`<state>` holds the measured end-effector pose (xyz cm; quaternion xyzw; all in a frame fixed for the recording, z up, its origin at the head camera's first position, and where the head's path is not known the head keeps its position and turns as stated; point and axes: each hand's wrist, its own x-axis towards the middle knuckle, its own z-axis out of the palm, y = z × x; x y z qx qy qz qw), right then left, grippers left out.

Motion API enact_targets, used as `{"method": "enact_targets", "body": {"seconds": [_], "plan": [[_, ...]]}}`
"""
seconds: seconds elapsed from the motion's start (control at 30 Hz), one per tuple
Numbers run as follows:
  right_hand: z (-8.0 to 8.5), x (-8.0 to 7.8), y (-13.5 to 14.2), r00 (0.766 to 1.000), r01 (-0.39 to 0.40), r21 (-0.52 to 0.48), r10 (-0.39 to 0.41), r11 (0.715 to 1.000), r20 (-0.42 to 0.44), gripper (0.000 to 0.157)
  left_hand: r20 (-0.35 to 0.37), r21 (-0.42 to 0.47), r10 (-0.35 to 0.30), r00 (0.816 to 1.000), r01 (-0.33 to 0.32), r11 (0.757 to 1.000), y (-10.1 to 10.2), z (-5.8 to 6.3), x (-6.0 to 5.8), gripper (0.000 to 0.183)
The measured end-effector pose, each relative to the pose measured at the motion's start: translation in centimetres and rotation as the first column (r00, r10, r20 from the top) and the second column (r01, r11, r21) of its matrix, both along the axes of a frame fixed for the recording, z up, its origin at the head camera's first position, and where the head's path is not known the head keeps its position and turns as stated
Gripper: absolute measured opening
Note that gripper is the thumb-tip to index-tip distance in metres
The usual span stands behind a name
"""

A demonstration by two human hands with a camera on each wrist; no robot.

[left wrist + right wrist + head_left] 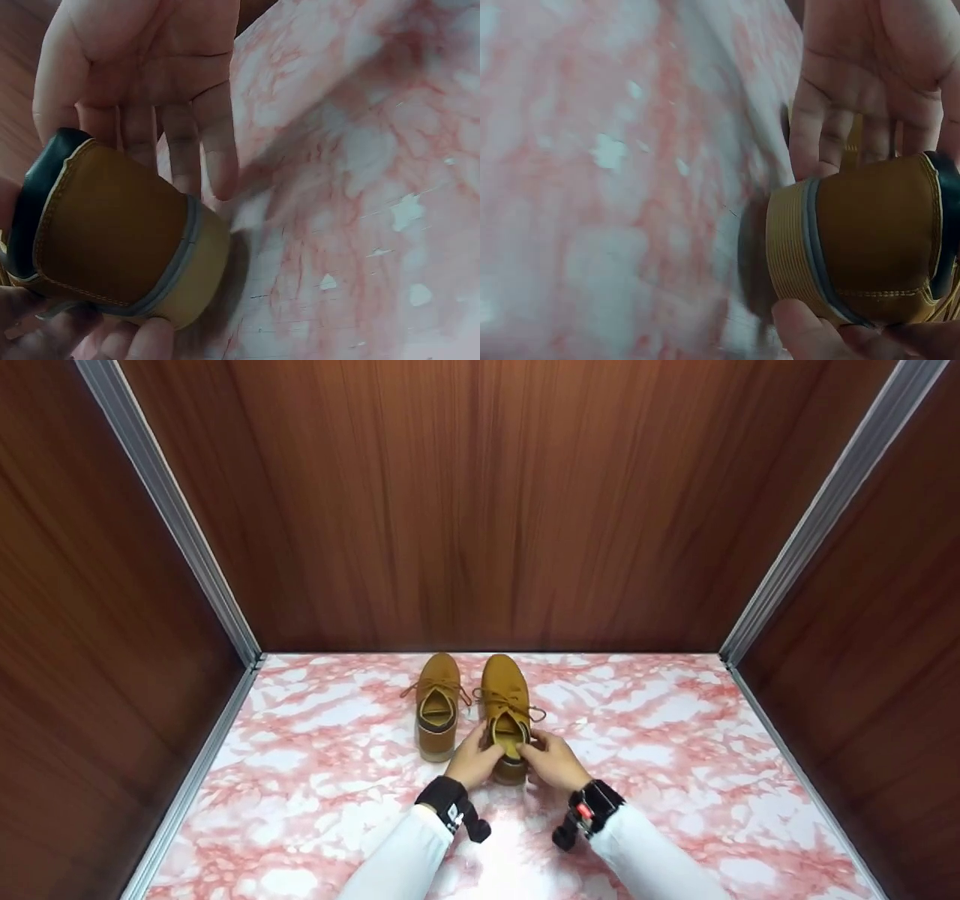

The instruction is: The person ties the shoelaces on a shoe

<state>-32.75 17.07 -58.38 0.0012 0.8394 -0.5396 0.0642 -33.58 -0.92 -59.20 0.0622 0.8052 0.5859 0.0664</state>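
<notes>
Two tan lace-up shoes stand side by side, toes toward the back panel. My left hand (474, 759) grips the heel end of the right-hand shoe (504, 679) from its left side, thumb over the collar. From the other side my right hand (553, 761) holds the same shoe, its thumb also at the opening. In the left wrist view the shoe's heel (112, 225) shows a dark padded collar and a pale sole, with fingers along both sides. The right wrist view shows the ridged sole edge (787, 247) close over the surface. The left-hand shoe (437, 705) stands beside, untouched.
The shoes are on a pink-and-white marbled surface (315, 795). A brown wood-grain panel (480, 510) rises behind it, with a left side panel (97, 660) and a right side panel (862, 660). Grey metal strips (817, 510) run along the corners.
</notes>
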Motion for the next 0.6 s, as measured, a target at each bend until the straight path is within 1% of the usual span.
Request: {"method": "enact_targets", "body": {"seconds": [0.1,0.2,0.27,0.33,0.4,0.6], "plan": [[-0.3,-1.0,-0.5,0.998,0.030,0.043,-0.027,0.999,-0.055,0.051,-0.006,0.014,0.026,1.000,-0.025,1.000,0.2,-0.1,-0.8,0.070],[-0.6,-1.9,-0.9,0.995,0.052,0.072,-0.045,0.996,-0.084,0.053,-0.023,0.009,0.047,0.999,-0.047,0.999,0.4,-0.2,-1.4,0.069],[-0.9,-2.3,-1.1,0.994,0.059,0.084,-0.051,0.995,-0.095,0.053,-0.033,0.009,0.046,0.998,-0.046,0.999,0.5,-0.3,-1.8,0.067],[-1.1,-2.6,-1.2,0.994,0.079,0.089,-0.072,0.993,-0.083,0.052,-0.040,0.014,0.037,0.998,-0.037,0.999,0.6,-0.4,-2.1,0.065],[-1.2,-2.8,-1.3,0.992,0.093,0.099,-0.084,0.991,-0.091,0.052,-0.042,0.014,0.030,0.999,-0.030,0.999,0.7,-0.4,-2.3,0.063],[-1.0,-3.5,-1.7,0.990,0.124,0.128,-0.113,0.984,-0.088,0.050,-0.048,-0.030,0.046,0.998,-0.048,0.998,0.8,-0.5,-2.9,0.059]]}}
